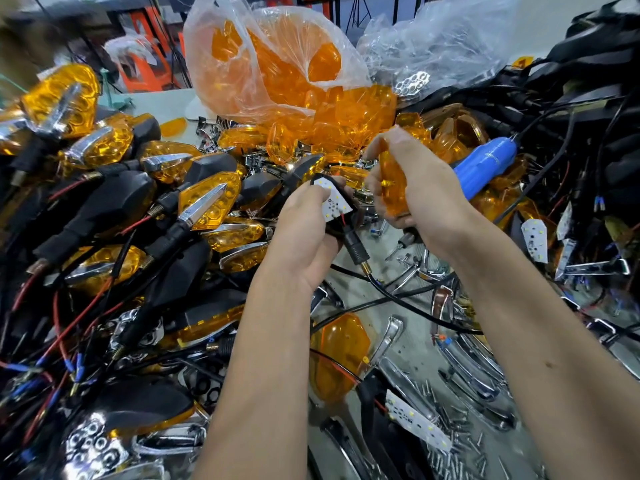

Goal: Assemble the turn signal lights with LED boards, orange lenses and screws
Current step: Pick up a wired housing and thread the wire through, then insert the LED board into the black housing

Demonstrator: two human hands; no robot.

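Both forearms reaching forward, bare; left hand curled closed, palm up; right hand gripping closed, thumb raised, just beside it.

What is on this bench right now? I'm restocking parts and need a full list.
Finished turn signals: many, black and orange, heaped left.
Bag of lenses: one, clear with orange lenses, back centre.
Electric screwdriver: one, blue, right of the hands.
Loose LED boards: several, white, right and front.
Screws: many, silver, front right.
Chrome trims: many, front right.
Left hand: holds black housing with LED board.
Right hand: holds an orange lens.
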